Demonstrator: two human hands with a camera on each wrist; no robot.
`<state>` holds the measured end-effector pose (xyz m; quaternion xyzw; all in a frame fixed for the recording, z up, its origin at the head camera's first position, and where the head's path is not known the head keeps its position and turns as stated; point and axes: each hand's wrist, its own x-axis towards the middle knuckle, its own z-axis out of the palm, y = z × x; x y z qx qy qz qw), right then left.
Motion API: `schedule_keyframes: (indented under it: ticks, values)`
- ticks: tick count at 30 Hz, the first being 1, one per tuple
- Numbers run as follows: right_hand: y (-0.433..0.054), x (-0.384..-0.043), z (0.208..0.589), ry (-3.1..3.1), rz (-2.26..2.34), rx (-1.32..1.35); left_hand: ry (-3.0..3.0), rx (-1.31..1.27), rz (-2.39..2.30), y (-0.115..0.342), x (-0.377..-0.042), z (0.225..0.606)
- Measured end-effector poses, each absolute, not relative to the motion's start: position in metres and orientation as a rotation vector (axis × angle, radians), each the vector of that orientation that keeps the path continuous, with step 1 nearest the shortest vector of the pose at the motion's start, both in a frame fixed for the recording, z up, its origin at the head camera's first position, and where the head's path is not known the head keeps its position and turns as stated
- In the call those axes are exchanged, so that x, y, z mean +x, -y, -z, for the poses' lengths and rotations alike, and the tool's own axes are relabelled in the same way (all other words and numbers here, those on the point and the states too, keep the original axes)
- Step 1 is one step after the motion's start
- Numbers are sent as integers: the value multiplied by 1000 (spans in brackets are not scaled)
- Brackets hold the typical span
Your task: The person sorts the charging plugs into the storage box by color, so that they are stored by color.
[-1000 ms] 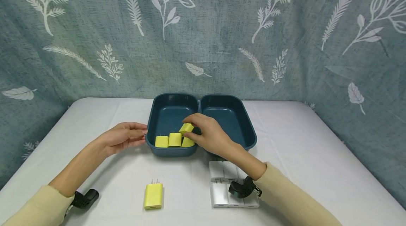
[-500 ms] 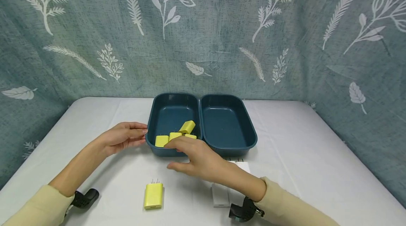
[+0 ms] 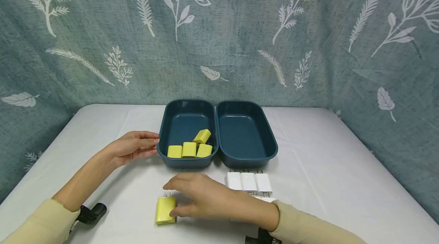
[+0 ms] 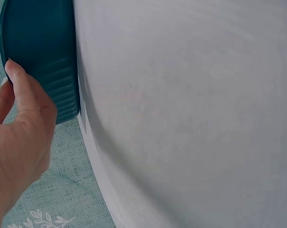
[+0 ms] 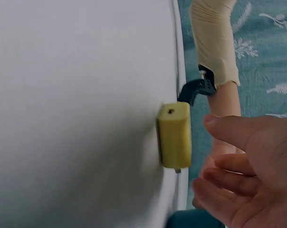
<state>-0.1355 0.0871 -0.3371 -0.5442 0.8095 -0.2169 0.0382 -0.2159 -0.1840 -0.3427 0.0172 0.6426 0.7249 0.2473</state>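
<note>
My left hand (image 3: 135, 149) pinches the rim of the left dark-blue bin (image 3: 190, 163); in the left wrist view, the thumb and index fingertips meet at the rim of that bin (image 4: 43, 42). A yellow charger plug (image 3: 164, 210) lies on the white table with its prongs toward the bins. My right hand (image 3: 205, 198) hovers right beside it, fingers spread and thumb overlapping its right edge. The right wrist view shows a gap between the open right hand (image 5: 248, 166) and the yellow charger (image 5: 176, 135). Several yellow chargers (image 3: 189, 149) sit in the left bin's front part.
A second dark-blue bin (image 3: 241, 131) adjoins the first on the right, with nothing in it. White chargers (image 3: 248, 181) stand in rows in front of it, partly hidden by my right forearm. Patterned green cloth (image 3: 219, 38) hangs behind the table (image 3: 322, 160).
My right hand has let go of a yellow charger in the left bin and has come back toward me to the one on the table. My left hand stays at the bin.
</note>
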Motion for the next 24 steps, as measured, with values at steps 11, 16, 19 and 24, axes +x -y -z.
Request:
schedule_keyframes:
  ticks: [11,16,19,24]
  values:
    - [-77,-127,346,-2457,519,-1724,-1744,44,-1979,185,-219,343]
    - [-75,-126,348,-2461,522,-1727,-1745,48,-1979,186,-219,343]
    - [-75,-125,348,-2461,511,-1705,-1750,45,-1973,186,-218,344]
    - [-77,-124,348,-2480,498,-1715,-1755,37,-1967,186,-218,344]
